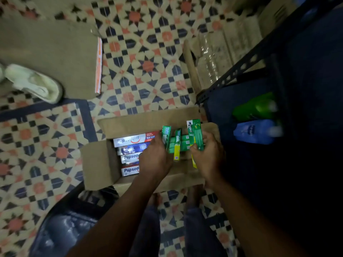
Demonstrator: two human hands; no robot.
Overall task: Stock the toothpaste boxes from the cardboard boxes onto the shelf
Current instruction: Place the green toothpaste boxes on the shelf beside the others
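Toothpaste boxes [197, 131], left hand [156, 158] gripping, right hand [209, 157] gripping

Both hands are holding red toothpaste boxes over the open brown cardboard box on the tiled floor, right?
Not red: in the head view the left hand and right hand hold green toothpaste boxes over the open brown cardboard box on the tiled floor.

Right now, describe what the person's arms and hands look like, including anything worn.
The left hand and right hand are ungloved, on bare arms with no sleeves in view. No watch or bracelet shows at either wrist. Rings: too dim to tell.
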